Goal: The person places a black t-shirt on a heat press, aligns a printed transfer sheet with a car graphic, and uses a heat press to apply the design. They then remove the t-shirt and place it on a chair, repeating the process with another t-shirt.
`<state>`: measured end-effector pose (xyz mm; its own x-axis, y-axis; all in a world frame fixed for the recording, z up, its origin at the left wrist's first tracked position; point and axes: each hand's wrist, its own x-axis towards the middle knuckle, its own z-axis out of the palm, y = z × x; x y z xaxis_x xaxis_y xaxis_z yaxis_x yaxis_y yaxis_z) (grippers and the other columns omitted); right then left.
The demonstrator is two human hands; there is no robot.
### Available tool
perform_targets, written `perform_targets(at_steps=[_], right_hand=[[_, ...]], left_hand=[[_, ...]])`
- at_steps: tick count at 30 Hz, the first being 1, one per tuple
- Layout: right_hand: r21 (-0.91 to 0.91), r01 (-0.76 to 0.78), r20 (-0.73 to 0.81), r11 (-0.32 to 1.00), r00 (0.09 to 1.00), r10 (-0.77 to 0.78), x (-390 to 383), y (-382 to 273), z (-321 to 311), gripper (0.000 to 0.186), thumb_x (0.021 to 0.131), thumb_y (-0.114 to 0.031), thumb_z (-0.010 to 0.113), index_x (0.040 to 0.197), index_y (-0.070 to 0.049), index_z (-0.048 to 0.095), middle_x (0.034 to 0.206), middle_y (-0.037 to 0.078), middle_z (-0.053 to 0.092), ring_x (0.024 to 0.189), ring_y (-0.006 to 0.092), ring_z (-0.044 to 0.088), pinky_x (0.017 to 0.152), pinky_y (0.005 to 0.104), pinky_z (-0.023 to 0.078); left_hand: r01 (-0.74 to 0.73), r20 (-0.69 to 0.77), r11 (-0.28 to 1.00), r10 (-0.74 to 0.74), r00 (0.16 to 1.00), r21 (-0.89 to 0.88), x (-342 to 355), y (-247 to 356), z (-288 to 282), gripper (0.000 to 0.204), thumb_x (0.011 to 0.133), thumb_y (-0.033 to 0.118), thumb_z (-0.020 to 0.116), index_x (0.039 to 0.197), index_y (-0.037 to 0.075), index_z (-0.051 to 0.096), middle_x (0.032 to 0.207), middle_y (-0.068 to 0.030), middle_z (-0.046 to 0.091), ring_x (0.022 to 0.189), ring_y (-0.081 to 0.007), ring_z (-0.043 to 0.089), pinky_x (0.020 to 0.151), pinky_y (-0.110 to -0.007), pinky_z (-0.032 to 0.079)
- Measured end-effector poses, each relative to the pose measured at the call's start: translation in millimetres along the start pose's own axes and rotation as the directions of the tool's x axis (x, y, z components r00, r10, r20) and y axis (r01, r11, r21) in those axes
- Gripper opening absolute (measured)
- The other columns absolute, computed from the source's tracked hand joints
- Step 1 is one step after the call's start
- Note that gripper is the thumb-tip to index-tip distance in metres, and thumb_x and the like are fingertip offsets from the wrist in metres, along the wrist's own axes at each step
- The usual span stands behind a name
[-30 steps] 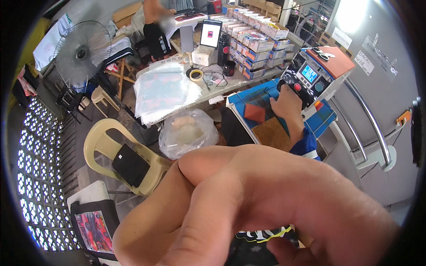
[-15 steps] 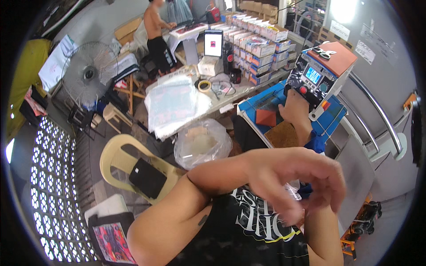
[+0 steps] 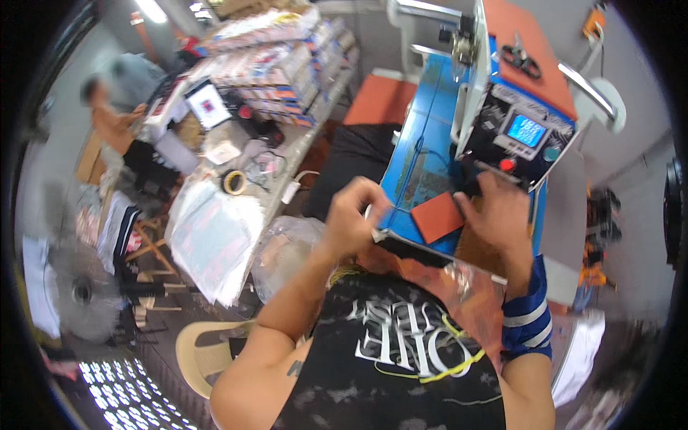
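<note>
A heat press with a boxy control head (image 3: 527,132), a lit blue display and a red button stands at the right. My right hand (image 3: 498,215), blurred, is just below that head, thumb stretched apart from the fingers. Beside its thumb an orange-red square pad (image 3: 437,217) lies on the blue base (image 3: 412,179), and a brown pad (image 3: 476,251) is partly under the hand. My left hand (image 3: 358,211) is at the base's near left corner, fingers curled together; what they pinch, if anything, is unclear. Black cloth (image 3: 351,168) lies just beyond it.
Left of me, a table holds white sheets (image 3: 215,229), a tape roll (image 3: 233,182), a laptop-like screen (image 3: 207,105) and stacked boxes (image 3: 265,64). A clear plastic bag (image 3: 287,251), a beige chair (image 3: 197,351) and a fan (image 3: 82,290) stand nearby. Another person (image 3: 118,132) works farther back. Scissors (image 3: 522,62) lie atop the press.
My left hand has moved from in front of my chest out to the base's near left corner. My right hand stays by the press. The view has turned toward the right.
</note>
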<state>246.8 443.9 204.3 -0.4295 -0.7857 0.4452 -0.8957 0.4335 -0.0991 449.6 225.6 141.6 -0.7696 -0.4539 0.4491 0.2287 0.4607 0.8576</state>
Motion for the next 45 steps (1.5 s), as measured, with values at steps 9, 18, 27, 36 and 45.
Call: perform_targets(at_steps=[9, 18, 27, 36, 45], right_hand=[[-0.473, -0.617, -0.197, 0.629, 0.769, 0.608, -71, 76, -35, 0.067, 0.097, -0.066, 0.057, 0.110, -0.003, 0.074, 0.119, 0.020, 0.071, 0.118, 0.0427, 0.061, 0.104, 0.0539, 0.042], [-0.520, -0.717, -0.226, 0.465, 0.640, 0.734, -115, 163, -41, 0.057, 0.103, -0.054, 0.055, 0.115, -0.001, 0.072, 0.125, 0.023, 0.070, 0.122, 0.0449, 0.058, 0.109, 0.0530, 0.040], [-0.473, -0.752, -0.321, 0.459, 0.632, 0.705, -129, 189, -49, 0.057, 0.098, -0.051, 0.061, 0.115, 0.003, 0.069, 0.124, 0.023, 0.069, 0.120, 0.0454, 0.059, 0.114, 0.0557, 0.036], [-0.282, -0.831, -0.347, 0.480, 0.555, 0.756, -164, 219, -74, 0.050, 0.096, -0.052, 0.065, 0.119, -0.009, 0.076, 0.130, 0.013, 0.068, 0.131, 0.0366, 0.052, 0.121, 0.0521, 0.024], [-0.376, -0.776, -0.378, 0.506, 0.627, 0.681, -163, 215, -79, 0.048, 0.093, -0.047, 0.071, 0.117, -0.005, 0.073, 0.124, 0.015, 0.069, 0.121, 0.0396, 0.057, 0.107, 0.0506, 0.041]], left_hand=[[-0.215, 0.137, 0.765, 0.166, 0.977, 0.607, 129, -211, 3, 0.025, 0.097, 0.020, 0.067, 0.115, 0.004, 0.066, 0.119, -0.0146, 0.068, 0.116, -0.0372, 0.062, 0.100, -0.054, 0.045], [0.013, 0.420, 0.856, -0.267, 0.867, 0.517, 207, -282, 53, 0.033, 0.100, 0.024, 0.061, 0.130, 0.011, 0.066, 0.133, -0.0204, 0.062, 0.126, -0.0412, 0.059, 0.107, -0.055, 0.046], [0.435, 0.587, 0.900, -0.357, 0.727, 0.008, 288, -199, 51, 0.032, 0.094, 0.009, 0.073, 0.124, -0.003, 0.069, 0.104, -0.0076, 0.073, 0.091, -0.0151, 0.069, 0.079, -0.032, 0.057], [0.840, 0.931, 0.450, -0.045, 0.362, -0.305, 171, 3, 297, 0.041, 0.099, 0.007, 0.071, 0.130, -0.016, 0.059, 0.123, -0.0223, 0.069, 0.100, -0.0263, 0.073, 0.092, -0.039, 0.064], [0.261, 0.540, 0.951, -0.136, 0.831, -0.163, 188, -102, 155, 0.027, 0.103, 0.010, 0.065, 0.121, -0.010, 0.068, 0.112, -0.0192, 0.074, 0.103, -0.0282, 0.074, 0.094, -0.038, 0.060]])
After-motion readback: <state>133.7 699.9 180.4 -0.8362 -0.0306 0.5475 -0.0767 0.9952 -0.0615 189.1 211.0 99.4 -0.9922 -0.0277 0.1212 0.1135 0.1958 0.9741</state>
